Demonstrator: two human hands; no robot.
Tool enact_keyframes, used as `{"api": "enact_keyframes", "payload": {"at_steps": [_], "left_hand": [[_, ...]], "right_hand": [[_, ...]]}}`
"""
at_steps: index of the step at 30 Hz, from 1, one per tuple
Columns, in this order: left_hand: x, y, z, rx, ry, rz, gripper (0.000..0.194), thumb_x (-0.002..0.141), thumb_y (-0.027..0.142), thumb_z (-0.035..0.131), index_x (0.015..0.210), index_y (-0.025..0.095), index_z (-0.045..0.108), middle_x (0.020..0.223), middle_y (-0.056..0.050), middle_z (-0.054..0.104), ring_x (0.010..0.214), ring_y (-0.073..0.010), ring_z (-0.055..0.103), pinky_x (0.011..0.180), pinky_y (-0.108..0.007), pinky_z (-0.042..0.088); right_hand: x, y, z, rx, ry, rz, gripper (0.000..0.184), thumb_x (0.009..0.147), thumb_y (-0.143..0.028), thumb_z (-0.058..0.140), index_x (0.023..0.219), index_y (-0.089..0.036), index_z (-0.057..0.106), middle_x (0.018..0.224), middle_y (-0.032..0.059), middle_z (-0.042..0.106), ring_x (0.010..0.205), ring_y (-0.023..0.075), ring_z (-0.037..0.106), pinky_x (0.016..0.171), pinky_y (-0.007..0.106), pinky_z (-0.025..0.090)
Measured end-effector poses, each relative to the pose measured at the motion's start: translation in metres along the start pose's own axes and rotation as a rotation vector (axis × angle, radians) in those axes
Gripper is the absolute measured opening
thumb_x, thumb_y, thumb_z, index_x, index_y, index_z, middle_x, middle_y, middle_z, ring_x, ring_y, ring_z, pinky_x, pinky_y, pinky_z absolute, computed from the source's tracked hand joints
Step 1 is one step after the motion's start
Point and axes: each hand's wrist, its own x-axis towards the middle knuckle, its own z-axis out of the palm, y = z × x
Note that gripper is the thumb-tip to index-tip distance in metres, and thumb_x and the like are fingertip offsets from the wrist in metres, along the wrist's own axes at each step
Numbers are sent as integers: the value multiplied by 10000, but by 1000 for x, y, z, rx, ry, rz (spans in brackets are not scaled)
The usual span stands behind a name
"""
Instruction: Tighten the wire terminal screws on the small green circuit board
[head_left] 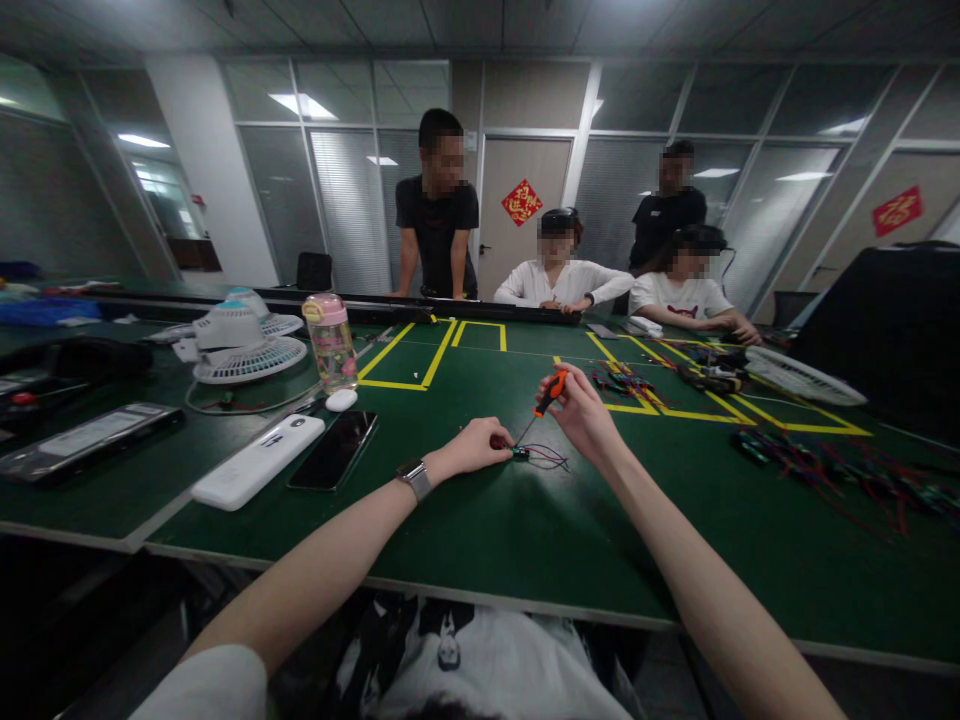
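My right hand (576,400) is closed around the orange and black handle of a screwdriver (551,393). The thin shaft slants down and left, its tip at a small green circuit board (520,453) with red and dark wires (551,456) trailing to the right. With its fingers pinched, my left hand (480,446) holds the left end of that board down on the green table (450,540). A wristwatch sits on my left wrist. The exact contact of tip and board is too small to make out.
To the left lie a black phone (334,450), a white power bank (259,462), a bottle (331,345) and white fans (250,345). Bundles of wired boards (840,470) spread at right, near yellow tape outlines (394,385). Several people are across the table.
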Motion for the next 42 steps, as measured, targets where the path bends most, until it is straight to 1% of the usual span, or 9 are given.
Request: {"api": "enact_keyframes", "payload": {"at_steps": [8, 12, 16, 20, 23, 26, 29, 34, 42], "left_hand": [[0, -1, 0, 7, -2, 11, 146, 844, 255, 704, 953, 170, 752, 955, -51, 649, 830, -163, 614, 748, -258, 471], [0, -1, 0, 6, -5, 15, 153, 844, 261, 704, 954, 166, 750, 962, -54, 650, 839, -171, 618, 744, -261, 469], [-1, 0, -3, 42, -19, 31, 167, 862, 270, 683, 977, 166, 744, 970, -57, 644, 853, -180, 620, 756, -269, 465], [-5, 5, -12, 172, -91, 98, 205, 886, 268, 645, 1052, 182, 728, 1020, -67, 628, 900, -189, 619, 759, -270, 457], [-8, 13, -17, 407, -90, 178, 209, 916, 258, 594, 1071, 189, 717, 989, -72, 626, 875, -195, 610, 751, -291, 446], [-12, 22, -18, 706, -66, 269, 185, 936, 250, 564, 945, 147, 717, 952, -93, 630, 890, -228, 599, 778, -337, 435], [-14, 30, -13, 875, -32, 350, 162, 936, 228, 573, 901, 130, 697, 976, -115, 633, 939, -243, 587, 809, -355, 421], [-16, 38, -2, 1000, -4, 381, 184, 942, 101, 510, 878, 109, 682, 946, -124, 638, 919, -245, 584, 795, -364, 406], [-16, 38, 4, 1008, 22, 373, 184, 947, 109, 524, 862, 102, 687, 941, -120, 641, 893, -244, 581, 771, -363, 402]], "right_hand": [[0, 0, -1, -21, 14, -15, 253, 711, -426, 803, 903, -300, 694, 771, -37, 653, 761, 142, 612, 786, 313, 533], [-2, -3, 2, -49, -18, -6, 300, 731, -451, 782, 984, -306, 710, 845, -11, 687, 826, 160, 630, 786, 315, 518], [-4, -6, 5, -84, -63, -34, 263, 747, -444, 774, 962, -302, 721, 857, -3, 685, 847, 167, 625, 765, 308, 502], [-5, -7, 6, -110, -99, -38, 260, 754, -456, 769, 964, -308, 725, 854, 4, 677, 854, 177, 616, 750, 309, 507], [-5, -6, 6, -123, -95, -40, 276, 744, -469, 773, 962, -306, 724, 856, 8, 674, 846, 181, 615, 750, 313, 516], [-4, -5, 5, -116, -94, -32, 290, 738, -475, 776, 966, -303, 726, 856, 4, 672, 842, 172, 619, 761, 309, 521], [-3, -4, 4, -113, -73, -42, 292, 744, -472, 773, 985, -315, 722, 859, -3, 673, 851, 163, 627, 769, 299, 518], [-2, -2, 2, -133, -35, -87, 251, 756, -455, 767, 959, -324, 701, 855, -13, 686, 834, 155, 637, 775, 299, 507], [-1, 1, 2, -198, 29, -143, 266, 741, -489, 766, 924, -306, 705, 827, -15, 660, 777, 150, 612, 749, 297, 503]]}}
